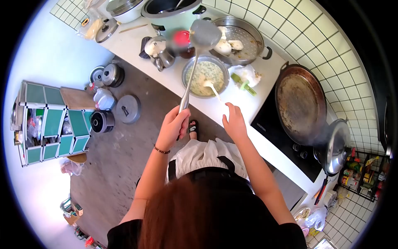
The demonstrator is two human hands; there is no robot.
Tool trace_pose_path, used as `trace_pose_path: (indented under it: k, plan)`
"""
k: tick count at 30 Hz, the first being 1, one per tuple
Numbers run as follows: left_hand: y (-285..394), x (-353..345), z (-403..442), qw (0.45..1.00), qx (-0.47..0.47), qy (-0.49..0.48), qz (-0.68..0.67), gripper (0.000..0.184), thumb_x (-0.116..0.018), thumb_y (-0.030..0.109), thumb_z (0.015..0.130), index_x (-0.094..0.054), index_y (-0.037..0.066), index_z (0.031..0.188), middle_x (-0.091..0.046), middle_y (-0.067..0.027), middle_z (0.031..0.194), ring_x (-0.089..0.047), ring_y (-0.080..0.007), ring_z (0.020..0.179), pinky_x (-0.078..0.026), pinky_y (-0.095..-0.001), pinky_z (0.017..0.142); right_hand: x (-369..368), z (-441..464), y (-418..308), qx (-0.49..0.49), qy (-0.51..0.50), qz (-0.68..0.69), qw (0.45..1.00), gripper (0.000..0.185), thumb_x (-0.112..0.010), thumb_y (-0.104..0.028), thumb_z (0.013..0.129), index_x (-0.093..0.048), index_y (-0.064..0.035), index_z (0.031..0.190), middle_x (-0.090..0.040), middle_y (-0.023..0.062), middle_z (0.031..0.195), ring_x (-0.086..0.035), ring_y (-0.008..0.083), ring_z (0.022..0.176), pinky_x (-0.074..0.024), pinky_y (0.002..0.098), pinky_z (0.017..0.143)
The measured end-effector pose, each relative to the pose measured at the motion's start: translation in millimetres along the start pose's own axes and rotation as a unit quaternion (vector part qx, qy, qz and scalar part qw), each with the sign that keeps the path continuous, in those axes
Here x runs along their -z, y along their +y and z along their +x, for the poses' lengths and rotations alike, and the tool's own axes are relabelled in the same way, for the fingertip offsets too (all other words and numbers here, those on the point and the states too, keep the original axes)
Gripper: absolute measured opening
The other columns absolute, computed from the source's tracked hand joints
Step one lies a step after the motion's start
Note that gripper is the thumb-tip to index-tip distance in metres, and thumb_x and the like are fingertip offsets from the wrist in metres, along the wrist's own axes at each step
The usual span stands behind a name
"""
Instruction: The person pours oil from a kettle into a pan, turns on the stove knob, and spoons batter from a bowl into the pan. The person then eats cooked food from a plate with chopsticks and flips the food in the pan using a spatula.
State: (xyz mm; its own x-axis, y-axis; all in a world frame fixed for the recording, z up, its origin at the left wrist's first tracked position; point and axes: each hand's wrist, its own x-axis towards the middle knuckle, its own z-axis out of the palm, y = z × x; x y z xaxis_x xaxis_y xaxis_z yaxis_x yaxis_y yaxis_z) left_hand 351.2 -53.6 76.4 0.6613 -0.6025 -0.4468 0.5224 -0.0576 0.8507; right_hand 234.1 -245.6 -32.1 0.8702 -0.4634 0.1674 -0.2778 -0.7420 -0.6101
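Note:
My left hand (173, 126) is closed around the handle of a metal spatula (205, 35), whose broad blade is raised over the counter. Beneath and beside its shaft sits a metal bowl (185, 84) of pale batter with green bits (202, 72). A white spoon (213, 88) rests in the batter, its handle leaning over the rim toward me. My right hand (235, 122) is just off the end of that handle, fingers apart, holding nothing. A green-handled tool (247, 87) and a crumpled white bag (247, 74) lie right of the bowl.
A wide dark pan (299, 103) sits on the black cooktop (269, 120), with a lidded pan (336, 147) beyond it. Behind the bowl are a perforated steamer tray (248, 36) with white pieces, a metal pitcher (166, 59) and a large pot (172, 20).

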Motion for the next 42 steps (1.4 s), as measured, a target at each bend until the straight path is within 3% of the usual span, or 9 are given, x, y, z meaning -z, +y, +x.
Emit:
trace_pose_path:
  k: [7,13,15,20,30,33,34,38,42]
  plan:
    - [37.5,78.8,56.9,0.994,0.039,-0.037,0.090,0.021,-0.050,0.022,0.092,-0.051,0.004,0.082,-0.044,0.0033,0.056,-0.036,-0.0035,0.038,-0.028,-0.0199,0.034,-73.8,61.0,-9.3,-0.184,-0.113,-0.111,0.970,0.037,-0.053,-0.005,0.080,-0.038,-0.0050,0.114,-0.054,0.0215,0.092,-0.061,0.0392,0.079,-0.0539,0.0439,0.066]
    - [59.1,65.4,163.7,0.977,0.017,-0.101,0.188,0.022,-0.054,0.022,0.087,-0.052,0.002,0.078,-0.047,-0.0020,0.054,-0.039,-0.0083,0.038,-0.032,-0.0239,0.035,-95.6,67.4,-11.0,-0.228,-0.074,-0.102,0.965,0.024,-0.046,-0.003,0.083,-0.040,-0.0061,0.106,-0.056,0.0203,0.088,-0.062,0.0373,0.078,-0.0540,0.0435,0.066]
    - [39.5,52.5,230.6,0.930,-0.146,-0.086,0.325,0.026,-0.055,0.024,0.084,-0.052,-0.001,0.078,-0.052,-0.0102,0.056,-0.052,-0.0179,0.045,-0.042,-0.0317,0.045,-97.9,67.6,-14.7,-0.227,-0.039,-0.078,0.970,0.025,-0.048,-0.004,0.082,-0.041,-0.0074,0.106,-0.057,0.0193,0.086,-0.062,0.0375,0.076,-0.0538,0.0438,0.065]
    - [43.0,-18.7,318.7,0.776,-0.275,0.001,0.568,0.031,-0.056,0.027,0.080,-0.054,-0.003,0.083,-0.061,-0.0237,0.073,-0.059,-0.0417,0.071,-0.047,-0.0489,0.066,-85.1,73.9,-40.4,-0.221,0.010,-0.011,0.975,0.023,-0.051,-0.005,0.081,-0.045,-0.0072,0.103,-0.059,0.0179,0.088,-0.062,0.0369,0.075,-0.0526,0.0440,0.066]
    - [41.2,-48.7,377.8,0.690,-0.239,-0.009,0.683,0.038,-0.059,0.021,0.076,-0.044,-0.002,0.102,-0.062,-0.0256,0.087,-0.062,-0.0402,0.082,-0.050,-0.0478,0.069,-64.3,84.4,-59.7,-0.169,0.098,0.197,0.961,0.015,-0.058,0.000,0.078,-0.059,-0.0010,0.093,-0.058,0.0149,0.084,-0.059,0.0322,0.071,-0.0493,0.0385,0.063]
    - [33.7,-32.3,400.2,0.692,-0.262,-0.039,0.671,0.036,-0.058,0.017,0.076,-0.043,-0.003,0.101,-0.062,-0.0267,0.085,-0.061,-0.0413,0.080,-0.050,-0.0494,0.069,-50.7,88.9,-52.2,-0.172,0.110,0.203,0.958,0.016,-0.058,0.001,0.078,-0.061,-0.0005,0.094,-0.058,0.0159,0.081,-0.059,0.0316,0.070,-0.0484,0.0371,0.061]
    - [35.0,-29.1,400.8,0.705,-0.264,-0.060,0.656,0.033,-0.057,0.011,0.075,-0.042,-0.003,0.101,-0.059,-0.0300,0.091,-0.059,-0.0436,0.083,-0.049,-0.0495,0.073,-49.2,90.1,-46.4,-0.161,0.139,0.173,0.962,0.016,-0.062,-0.004,0.081,-0.064,-0.0007,0.096,-0.060,0.0122,0.077,-0.058,0.0227,0.060,-0.0478,0.0315,0.056]
    - [29.1,-12.4,398.3,0.699,-0.295,-0.054,0.649,0.031,-0.055,0.006,0.075,-0.043,-0.002,0.102,-0.052,-0.0313,0.098,-0.056,-0.0459,0.087,-0.047,-0.0488,0.076,-33.9,99.9,-29.3,-0.165,0.180,0.138,0.960,0.016,-0.064,-0.007,0.079,-0.065,0.0023,0.092,-0.060,0.0156,0.071,-0.059,0.0313,0.063,-0.0476,0.0365,0.059]
    - [27.3,-5.7,399.5,0.684,-0.343,-0.070,0.640,0.031,-0.055,0.004,0.076,-0.044,-0.002,0.105,-0.050,-0.0292,0.099,-0.055,-0.0457,0.084,-0.047,-0.0486,0.076,-33.0,109.6,-14.9,-0.193,0.187,0.136,0.954,0.017,-0.063,-0.007,0.081,-0.065,0.0018,0.096,-0.061,0.0152,0.072,-0.059,0.0280,0.062,-0.0475,0.0343,0.058]
